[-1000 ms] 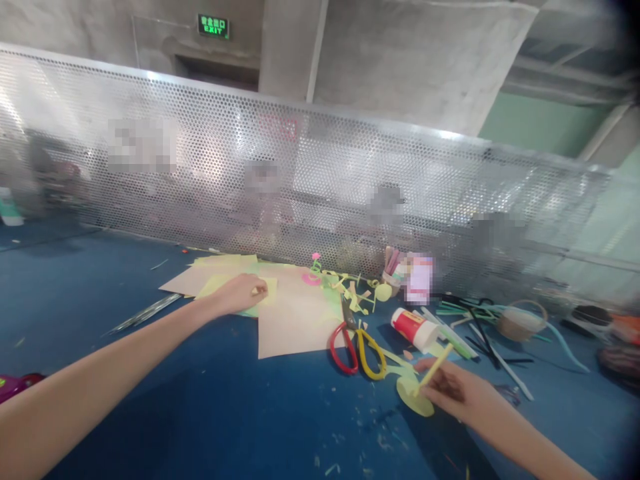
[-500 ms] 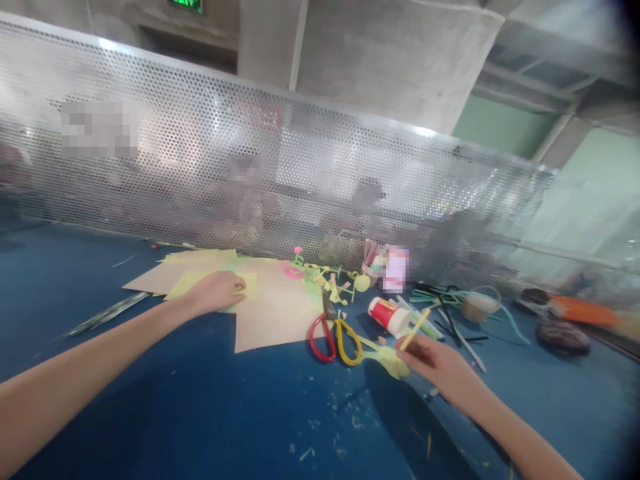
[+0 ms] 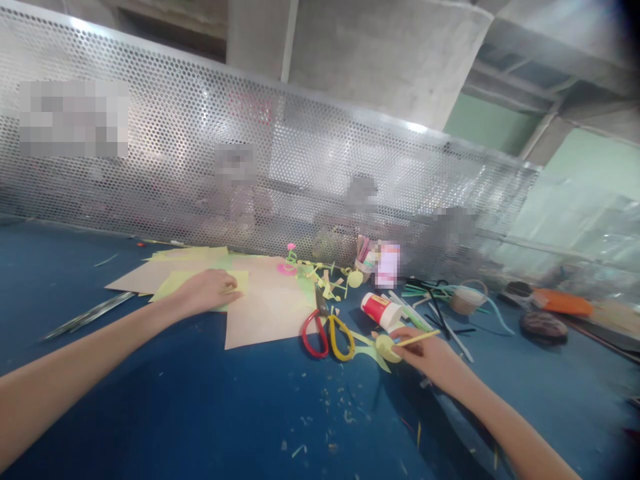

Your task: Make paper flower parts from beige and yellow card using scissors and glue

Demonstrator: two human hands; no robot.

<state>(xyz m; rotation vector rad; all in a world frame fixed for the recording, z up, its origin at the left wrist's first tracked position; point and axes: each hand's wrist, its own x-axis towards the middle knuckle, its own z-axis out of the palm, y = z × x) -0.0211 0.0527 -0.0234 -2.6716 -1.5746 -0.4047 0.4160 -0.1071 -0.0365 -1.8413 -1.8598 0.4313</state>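
Observation:
My left hand point(image 3: 213, 292) lies on a yellow paper sheet point(image 3: 173, 283), its fingers curled in; whether they pinch anything is hidden. Between the fingers of my right hand point(image 3: 425, 350) is a thin yellow pencil-like stick point(image 3: 420, 337), slanting up to the right. Those fingertips also touch or nearly touch a round pale-yellow paper piece point(image 3: 386, 348). A pale-green cut-out point(image 3: 373, 357) lies beside it. Left of these are scissors point(image 3: 327, 333) with one red and one yellow handle loop. Under the yellow sheet spreads large beige paper point(image 3: 270, 313).
A red-and-white glue bottle point(image 3: 380, 310) lies behind my right hand. Paper scraps point(image 3: 327, 283) and a small pink-and-green flower figure point(image 3: 290, 260) sit farther back. Pipe cleaners point(image 3: 450, 317), a clear cup point(image 3: 465, 300) and a dark pouch point(image 3: 544, 328) are right. A perforated metal screen point(image 3: 300, 160) bounds the table.
The yellow stick has tipped from steep to nearly flat in my right hand, its free end now pointing right. My left hand stays on the yellow sheet. The view has shifted slightly.

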